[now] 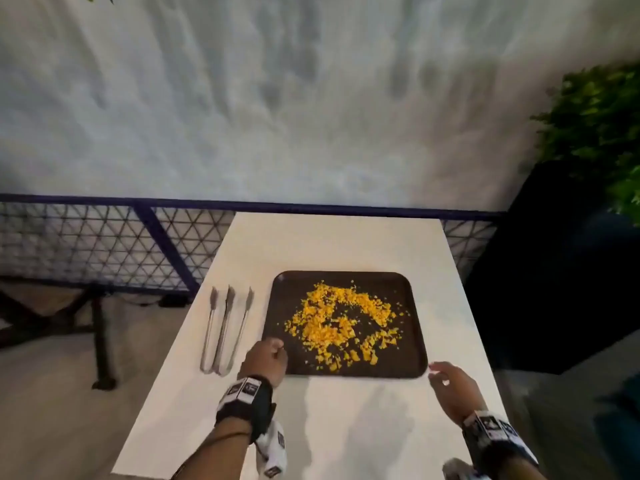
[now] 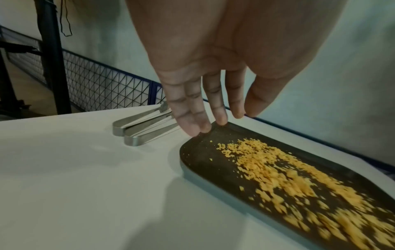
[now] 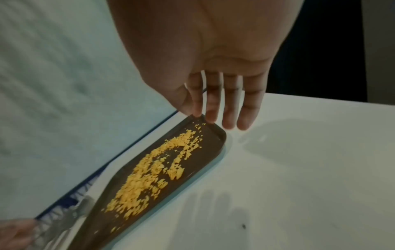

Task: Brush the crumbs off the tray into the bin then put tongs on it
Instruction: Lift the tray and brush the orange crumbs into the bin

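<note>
- White table [image 1: 346, 244] runs out from us toward a blue mesh railing [image 1: 104, 237]; the dark tray [image 1: 408, 355] sits on it.
- Our left hand [image 1: 265, 360] touches the tray's near-left corner, fingers fairly straight, gripping nothing.
- Our right hand [image 1: 450, 386] hovers open beside the near-right corner.
- Yellow crumbs [image 1: 343, 323] cover the tray's middle.
- Steel tongs [image 1: 225, 330] lie left of the tray, apart from it.

Dim indoor light, soft shadows on white table [image 1: 346, 244], motion blur, wide-angle edge distortion
</note>
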Available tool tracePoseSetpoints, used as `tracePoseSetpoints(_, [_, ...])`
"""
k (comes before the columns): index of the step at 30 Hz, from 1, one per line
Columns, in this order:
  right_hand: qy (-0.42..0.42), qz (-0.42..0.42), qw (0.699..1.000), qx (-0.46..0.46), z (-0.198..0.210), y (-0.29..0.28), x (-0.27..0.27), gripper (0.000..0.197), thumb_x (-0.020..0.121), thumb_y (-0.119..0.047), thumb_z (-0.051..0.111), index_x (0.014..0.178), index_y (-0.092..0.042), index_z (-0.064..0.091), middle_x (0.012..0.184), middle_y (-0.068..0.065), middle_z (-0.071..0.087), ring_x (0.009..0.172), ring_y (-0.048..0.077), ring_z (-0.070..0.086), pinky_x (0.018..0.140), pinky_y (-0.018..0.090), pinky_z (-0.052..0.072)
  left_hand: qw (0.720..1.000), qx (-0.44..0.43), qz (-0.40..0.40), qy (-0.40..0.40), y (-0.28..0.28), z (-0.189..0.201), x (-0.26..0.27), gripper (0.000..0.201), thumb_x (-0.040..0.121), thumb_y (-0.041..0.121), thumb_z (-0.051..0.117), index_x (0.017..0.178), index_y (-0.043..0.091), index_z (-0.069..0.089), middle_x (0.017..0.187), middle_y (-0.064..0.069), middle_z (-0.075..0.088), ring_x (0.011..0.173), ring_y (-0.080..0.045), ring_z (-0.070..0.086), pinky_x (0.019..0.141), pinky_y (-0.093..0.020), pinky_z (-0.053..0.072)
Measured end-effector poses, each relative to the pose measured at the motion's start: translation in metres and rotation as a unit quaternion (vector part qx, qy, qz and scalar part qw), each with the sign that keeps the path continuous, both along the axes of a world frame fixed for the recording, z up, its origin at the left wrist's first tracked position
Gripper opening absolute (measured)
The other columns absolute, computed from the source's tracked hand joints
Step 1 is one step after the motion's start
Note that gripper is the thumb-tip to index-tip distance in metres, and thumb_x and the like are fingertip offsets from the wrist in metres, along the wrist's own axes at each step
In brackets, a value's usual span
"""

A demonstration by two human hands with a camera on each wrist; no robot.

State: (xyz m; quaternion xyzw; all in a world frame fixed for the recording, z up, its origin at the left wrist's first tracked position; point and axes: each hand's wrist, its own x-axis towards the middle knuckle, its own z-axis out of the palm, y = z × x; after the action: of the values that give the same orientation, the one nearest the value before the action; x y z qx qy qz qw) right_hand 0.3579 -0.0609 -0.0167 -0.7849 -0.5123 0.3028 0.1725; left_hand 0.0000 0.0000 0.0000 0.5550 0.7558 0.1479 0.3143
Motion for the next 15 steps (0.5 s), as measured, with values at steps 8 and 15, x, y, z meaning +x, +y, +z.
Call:
tracePoseSetpoints(8, [0.012,-0.081,0.991,-0.11,-0.018,0.068,-0.015,0.05,0.095,-0.026,0.057,0.142,-0.012,0.048,0.14,0.015,0.045,0.12,0.037,0.058,0.105,0.041,0.043,0.99,-0.126,0.045,0.05,0.066,-0.046,-0.016,0.055,0.087,0.032,0.059,0.139,0.024,0.043,0.138,-0.009,0.042,0.121,-0.033,0.049,0.1,-0.043,0.043])
tracePoseSetpoints(15, [0.022,-0.092,0.98,-0.174,-0.029,0.091,-0.019,0.051,0.098,-0.018,0.05,0.147,-0.01,0.04,0.136,0.016,0.044,0.122,0.041,0.054,0.104,0.046,0.042,0.979,-0.182,0.059,0.066,0.078,-0.07,-0.022,0.052,0.087,0.033,0.058,0.135,0.018,0.043,0.129,-0.01,0.048,0.112,-0.034,0.056,0.096,-0.045,0.046])
